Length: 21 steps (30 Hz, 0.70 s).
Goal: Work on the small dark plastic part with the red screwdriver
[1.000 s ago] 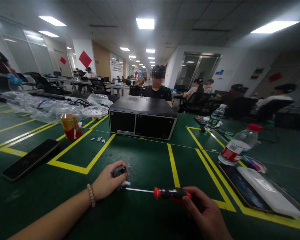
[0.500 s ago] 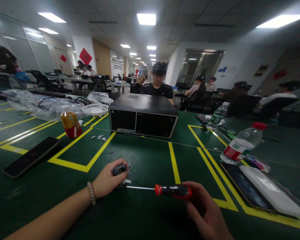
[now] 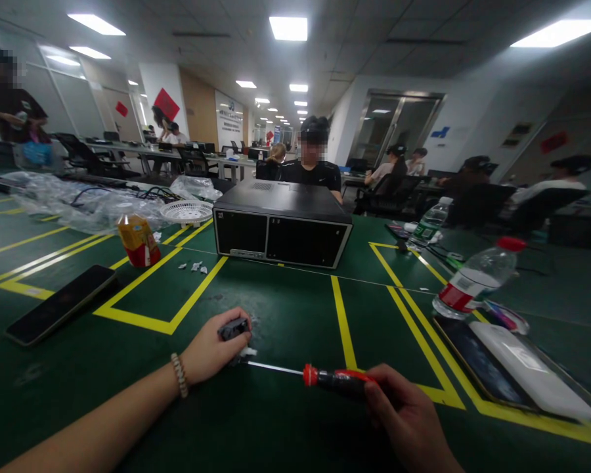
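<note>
My left hand (image 3: 220,345), with a beaded bracelet at the wrist, is closed around a small dark grey part (image 3: 234,329) whose exact kind I cannot make out. A small white piece (image 3: 249,352) shows at its lower right side. My right hand (image 3: 404,404) grips the end of a screwdriver (image 3: 337,381) with a black and red handle. The metal shaft points left, and its tip reaches the lower side of the grey part. Whether the tip sits in a screw is hidden.
Beyond my hands stands a black computer case (image 3: 280,223). On the left are a phone (image 3: 62,303), a drink bottle (image 3: 138,242), white scraps (image 3: 197,267) and a white basket (image 3: 186,211). A red-capped bottle (image 3: 477,279) and a white device (image 3: 526,368) lie right. A person (image 3: 311,172) sits opposite.
The screwdriver's handle end has dipped, so the shaft now slants down to the right. My right thumb and fingers have closed on the handle. My left hand has barely moved.
</note>
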Each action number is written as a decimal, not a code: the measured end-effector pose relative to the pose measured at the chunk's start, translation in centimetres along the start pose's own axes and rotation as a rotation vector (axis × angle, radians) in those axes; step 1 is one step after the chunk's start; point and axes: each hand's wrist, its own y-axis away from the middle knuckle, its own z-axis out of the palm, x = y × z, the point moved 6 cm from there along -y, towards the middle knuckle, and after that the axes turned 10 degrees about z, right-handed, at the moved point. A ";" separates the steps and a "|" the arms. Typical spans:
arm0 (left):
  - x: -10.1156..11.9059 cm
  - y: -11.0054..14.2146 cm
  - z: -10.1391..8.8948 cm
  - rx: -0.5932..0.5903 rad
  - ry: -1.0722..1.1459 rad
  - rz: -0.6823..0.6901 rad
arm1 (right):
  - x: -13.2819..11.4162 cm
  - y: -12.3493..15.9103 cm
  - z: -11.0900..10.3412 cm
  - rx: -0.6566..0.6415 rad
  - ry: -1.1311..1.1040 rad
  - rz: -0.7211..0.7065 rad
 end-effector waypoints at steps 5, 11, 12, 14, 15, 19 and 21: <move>0.4 0.0 0.0 0.007 -0.027 0.006 | -0.6 0.2 0.0 0.052 0.033 -0.066; 0.4 0.0 0.1 0.006 -0.040 0.006 | -0.1 0.4 -0.2 0.089 0.031 -0.078; 0.4 0.0 0.0 0.010 -0.048 0.006 | -0.1 0.4 -0.2 0.076 0.052 -0.089; 0.5 0.0 0.0 0.016 -0.059 0.006 | -0.2 0.4 -0.4 0.074 0.080 -0.111; 0.5 0.0 0.0 0.017 -0.061 0.004 | -0.2 0.4 -0.4 0.074 0.085 -0.114; 0.5 0.0 0.1 0.008 -0.050 -0.003 | 0.1 0.3 -0.5 0.090 0.082 -0.069; 0.6 0.0 0.1 0.013 -0.055 0.004 | 0.3 0.3 -0.3 0.087 0.066 -0.047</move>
